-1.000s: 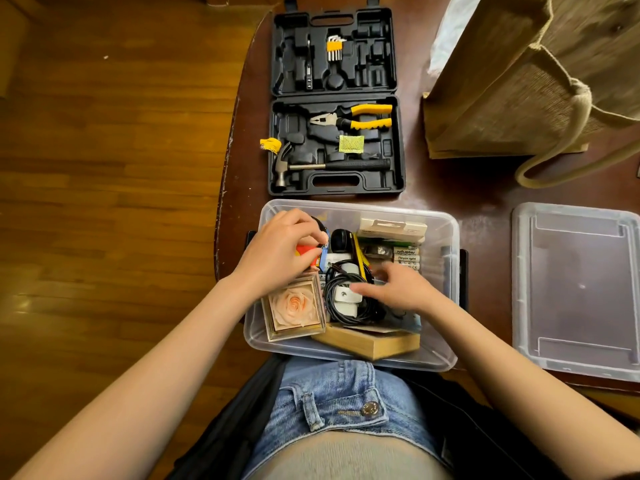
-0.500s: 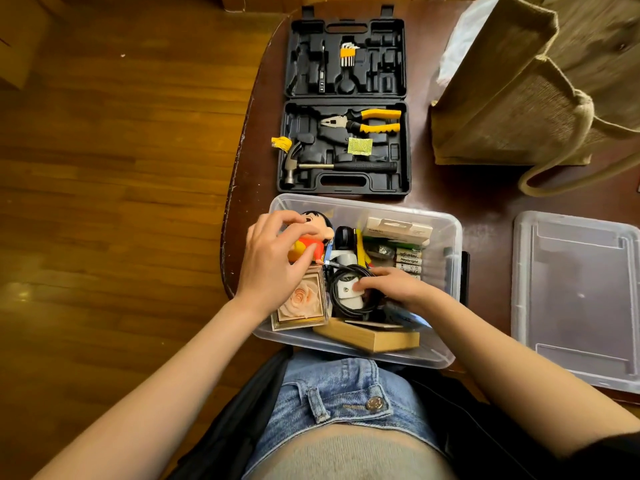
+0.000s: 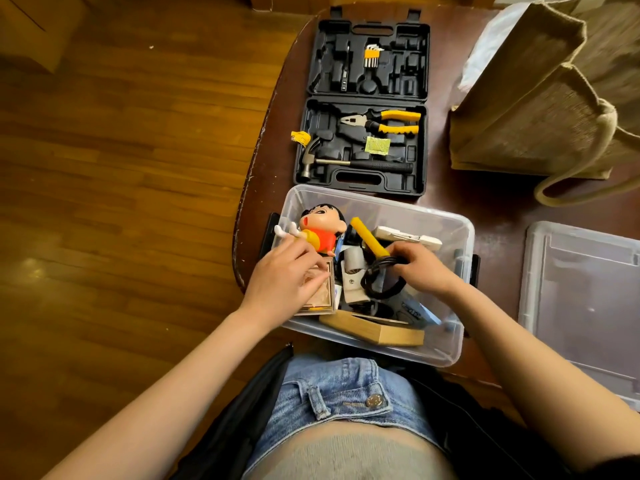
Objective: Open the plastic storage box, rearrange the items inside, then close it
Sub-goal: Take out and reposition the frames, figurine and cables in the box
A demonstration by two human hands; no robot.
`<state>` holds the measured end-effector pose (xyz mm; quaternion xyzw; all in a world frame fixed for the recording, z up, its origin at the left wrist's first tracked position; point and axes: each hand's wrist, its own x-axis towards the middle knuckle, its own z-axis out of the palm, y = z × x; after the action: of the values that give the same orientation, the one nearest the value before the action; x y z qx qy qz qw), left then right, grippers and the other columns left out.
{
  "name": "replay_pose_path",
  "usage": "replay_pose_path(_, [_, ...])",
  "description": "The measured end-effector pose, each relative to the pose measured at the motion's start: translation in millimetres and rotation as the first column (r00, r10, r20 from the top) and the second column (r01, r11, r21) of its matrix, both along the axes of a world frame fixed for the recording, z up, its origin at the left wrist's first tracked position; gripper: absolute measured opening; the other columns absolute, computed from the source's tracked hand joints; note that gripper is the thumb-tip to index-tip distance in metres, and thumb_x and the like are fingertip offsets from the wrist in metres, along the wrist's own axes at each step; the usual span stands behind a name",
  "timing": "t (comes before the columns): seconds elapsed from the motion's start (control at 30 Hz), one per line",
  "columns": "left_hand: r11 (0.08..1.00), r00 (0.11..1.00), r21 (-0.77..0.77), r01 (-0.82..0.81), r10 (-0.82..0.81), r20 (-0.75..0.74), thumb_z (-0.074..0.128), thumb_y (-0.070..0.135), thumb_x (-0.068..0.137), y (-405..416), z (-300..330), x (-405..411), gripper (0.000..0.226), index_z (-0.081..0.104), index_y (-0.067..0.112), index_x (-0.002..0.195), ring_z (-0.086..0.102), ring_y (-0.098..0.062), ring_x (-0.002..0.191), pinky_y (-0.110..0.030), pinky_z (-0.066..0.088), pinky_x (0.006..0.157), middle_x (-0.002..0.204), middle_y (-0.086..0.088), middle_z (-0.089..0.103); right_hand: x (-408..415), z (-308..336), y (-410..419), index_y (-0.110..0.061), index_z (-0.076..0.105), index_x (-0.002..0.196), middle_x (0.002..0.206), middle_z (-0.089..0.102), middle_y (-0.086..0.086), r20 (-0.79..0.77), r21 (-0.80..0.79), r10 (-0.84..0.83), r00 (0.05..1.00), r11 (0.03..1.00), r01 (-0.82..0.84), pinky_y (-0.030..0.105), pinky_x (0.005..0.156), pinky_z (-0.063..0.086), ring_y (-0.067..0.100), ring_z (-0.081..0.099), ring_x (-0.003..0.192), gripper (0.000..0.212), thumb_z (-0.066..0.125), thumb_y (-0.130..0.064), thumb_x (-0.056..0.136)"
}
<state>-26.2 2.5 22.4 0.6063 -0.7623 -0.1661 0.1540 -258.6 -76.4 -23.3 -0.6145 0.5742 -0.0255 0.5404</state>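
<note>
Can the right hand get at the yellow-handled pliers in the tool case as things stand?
Probably yes, once it lets go: the pliers lie uncovered in the open tool case just beyond the storage box, but the right hand is gripping a black cable.
</note>
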Motion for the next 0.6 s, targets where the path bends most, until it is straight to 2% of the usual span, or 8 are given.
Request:
replay_pose_path(0.07, [0.999,1.000,0.045,-0.007,0.006,0.031,0.066,0.038,0.081,-1.4,0.2,-0.1,0.026,0.066,0.018,0.098,0.055,-0.017,0.099,-0.030,0.044,0.083,0.102,0.003,0.062,-2.1,1.0,-3.7,-0.016,0.066,0.094,0.092,0.067,0.006,-0.023,-0.015,0.041,0.999,0.999,-0.041,0.034,0.078,0.049,0.023,0.061,0.085,0.014,0.059,-0.005,0.087])
replay_pose_path(0.13, [0.987,0.999,0.159,-0.022,0.014,0.053,0.063,0.052,0.080,-3.4,0.2,-0.6,0.043,0.060,0.025,0.113,0.052,-0.014,0.109,-0.032,0.041,0.092,0.113,0.007,0.061,-2.7,0.2,-4.4,-0.017,0.067,0.094,0.092,0.067,0.001,-0.025,-0.003,0.053,0.998,0.999,-0.053,0.032,0.079,0.047,0.017,0.059,0.086,0.014,0.059,-0.007,0.088])
replay_pose_path(0.3, [0.900,0.974,0.434,-0.038,-0.063,0.217,0.056,0.079,0.066,-13.1,-2.8,6.1,0.084,0.044,0.032,0.133,0.047,-0.015,0.122,-0.035,0.039,0.098,0.131,0.007,0.052,0.1,-3.0,-2.1,-0.022,0.066,0.089,0.084,0.066,-0.007,-0.020,-0.005,0.008,1.000,1.000,-0.008,0.036,0.083,0.048,0.018,0.059,0.084,0.016,0.060,-0.008,0.089])
replay_pose_path(0.4, [0.873,0.948,0.487,-0.003,-0.153,0.280,0.059,0.081,0.060,-17.1,-4.3,5.3,0.099,0.033,0.031,0.140,0.044,-0.021,0.126,-0.038,0.038,0.101,0.136,0.000,0.048,2.6,-6.0,-1.4,-0.025,0.064,0.085,0.080,0.066,-0.004,-0.031,-0.017,-0.033,0.999,0.999,0.033,0.033,0.071,0.047,0.017,0.056,0.073,0.015,0.061,-0.011,0.089])
replay_pose_path(0.47, [0.878,0.923,0.478,0.038,-0.214,0.320,0.063,0.079,0.059,-14.6,-6.0,1.8,0.105,0.022,0.030,0.143,0.043,-0.025,0.125,-0.039,0.037,0.102,0.136,-0.006,0.046,5.5,-10.1,1.2,-0.023,0.063,0.090,0.085,0.066,0.000,-0.088,-0.095,-0.081,0.993,0.993,0.072,0.028,0.065,0.043,0.015,0.055,0.070,0.008,0.062,-0.015,0.088])
replay_pose_path(0.5, [0.888,0.913,0.456,0.063,-0.235,0.332,0.066,0.075,0.060,-12.2,-7.3,1.1,0.106,0.018,0.030,0.143,0.043,-0.026,0.124,-0.039,0.037,0.101,0.135,-0.007,0.046,7.3,-11.5,3.3,-0.021,0.062,0.094,0.089,0.067,0.001,-0.133,-0.164,-0.108,0.985,0.983,0.085,0.028,0.065,0.042,0.015,0.056,0.073,0.007,0.063,-0.017,0.087])
replay_pose_path(0.6, [0.918,0.912,0.378,0.119,-0.252,0.325,0.071,0.061,0.064,-6.5,-11.0,5.0,0.101,0.016,0.029,0.143,0.042,-0.023,0.120,-0.036,0.037,0.098,0.131,-0.004,0.045,12.4,-11.0,10.5,-0.014,0.057,0.110,0.108,0.064,0.001,-0.229,-0.306,-0.149,0.962,0.949,0.074,0.029,0.074,0.044,0.020,0.059,0.094,0.027,0.065,-0.020,0.085])
